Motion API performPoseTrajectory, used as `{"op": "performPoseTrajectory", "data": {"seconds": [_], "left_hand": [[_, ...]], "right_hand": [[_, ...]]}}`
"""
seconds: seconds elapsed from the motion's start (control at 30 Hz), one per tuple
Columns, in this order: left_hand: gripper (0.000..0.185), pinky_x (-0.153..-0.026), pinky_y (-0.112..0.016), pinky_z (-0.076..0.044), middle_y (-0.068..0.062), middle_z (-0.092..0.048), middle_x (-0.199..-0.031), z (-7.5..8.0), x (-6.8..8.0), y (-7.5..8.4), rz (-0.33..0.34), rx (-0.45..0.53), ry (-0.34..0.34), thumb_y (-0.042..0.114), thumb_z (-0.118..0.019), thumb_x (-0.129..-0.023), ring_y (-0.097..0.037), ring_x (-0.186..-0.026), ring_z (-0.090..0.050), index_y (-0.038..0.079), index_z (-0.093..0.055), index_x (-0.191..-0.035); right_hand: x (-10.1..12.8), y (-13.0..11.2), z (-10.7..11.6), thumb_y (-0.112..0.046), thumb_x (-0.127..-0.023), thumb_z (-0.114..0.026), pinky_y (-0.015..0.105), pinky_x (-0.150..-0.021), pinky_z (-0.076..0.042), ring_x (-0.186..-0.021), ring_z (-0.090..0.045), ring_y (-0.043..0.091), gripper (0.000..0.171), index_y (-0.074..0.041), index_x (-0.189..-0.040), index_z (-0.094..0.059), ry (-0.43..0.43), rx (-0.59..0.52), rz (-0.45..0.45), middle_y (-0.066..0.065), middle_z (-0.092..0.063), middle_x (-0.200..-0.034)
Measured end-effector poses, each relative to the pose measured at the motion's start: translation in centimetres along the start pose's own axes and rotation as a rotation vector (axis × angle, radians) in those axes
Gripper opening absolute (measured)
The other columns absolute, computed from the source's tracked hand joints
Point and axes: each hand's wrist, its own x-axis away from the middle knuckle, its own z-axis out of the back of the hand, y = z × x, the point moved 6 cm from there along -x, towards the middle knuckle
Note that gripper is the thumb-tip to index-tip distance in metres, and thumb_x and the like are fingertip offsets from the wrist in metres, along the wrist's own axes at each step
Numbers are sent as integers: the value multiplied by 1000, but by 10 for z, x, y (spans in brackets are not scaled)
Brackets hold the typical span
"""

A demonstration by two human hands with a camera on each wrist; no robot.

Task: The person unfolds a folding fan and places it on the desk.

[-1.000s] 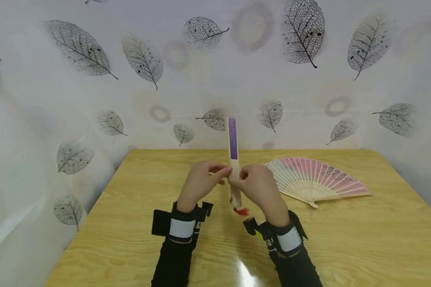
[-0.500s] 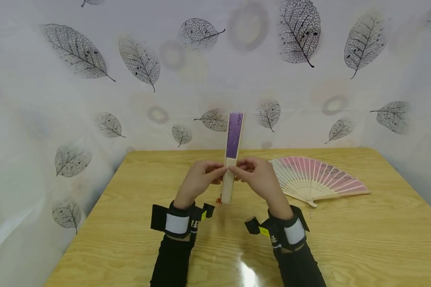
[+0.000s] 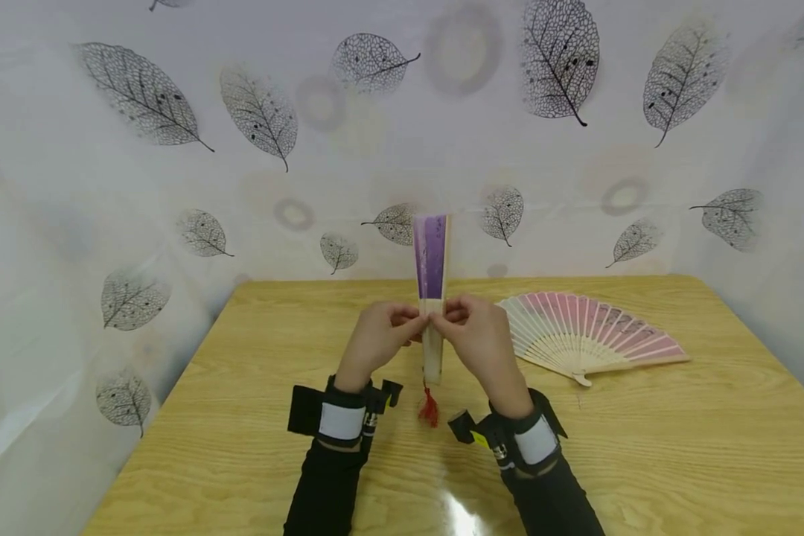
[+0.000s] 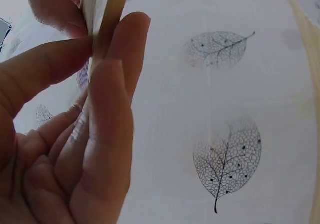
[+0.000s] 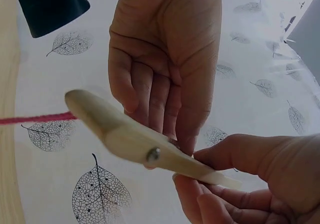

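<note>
- A person's two hands meet over the middle of a wood-grain worktop (image 3: 261, 357), seen from the head camera.
- Between them stands a purple folding fan (image 3: 432, 257), held upright and nearly folded, slightly wider at its top than at its pale wooden base.
- The left hand (image 3: 380, 336) pinches the fan's pale lower part from one side, thumb and fingers on the wood.
- The right hand (image 3: 479, 339) pinches it from the other side at about the same height, the thumbs close together.
- A red tassel (image 3: 429, 409) hangs below the fan's base; the right wrist view shows its cord and a shiny metal rivet (image 5: 153, 155) in the wood.
- To the person's right, a pink-and-white fan (image 3: 592, 335) lies spread on the worktop.
- Behind is a pale backdrop (image 3: 402, 156) printed with skeleton leaves.
- Black sleeves (image 3: 324, 484) cover both forearms.
</note>
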Motion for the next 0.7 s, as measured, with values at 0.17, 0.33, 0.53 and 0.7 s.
{"op": "performPoseTrajectory", "data": {"seconds": [0.17,0.33,0.53,0.7], "left_hand": [[22,-60,-23,-51,-10,-71,-86,1,0,0,1,-22,23,24,-62,-88,-19,-72,-67,4,-70,-96],[21,-60,-22,-51,-11,-71,-88,2,1,3,-18,-25,25,21,-61,-89,-16,-70,-67,4,-70,-97],[19,-61,-23,-52,-12,-71,-88,5,4,6,-7,0,36,17,-62,-88,-18,-70,-68,2,-69,-97],[19,-61,-23,-52,-12,-71,-88,6,5,7,-3,-14,38,17,-62,-88,-18,-71,-68,2,-69,-97]], "right_hand": [[1,-3,0,-22,-81,-69,32,-63,-54,-75,-68,22,24,-1,-94,-67,17,7,18,12,-70,-84],[1,-1,2,-22,-81,-70,31,-61,-54,-74,-67,22,25,0,-93,-67,31,-3,7,13,-70,-84],[0,1,3,-22,-82,-69,28,-58,-52,-72,-67,21,24,-1,-93,-68,46,-13,-7,13,-70,-83],[0,1,1,-22,-81,-69,29,-59,-53,-74,-67,21,25,-1,-94,-67,34,-22,-22,13,-70,-84]]}}
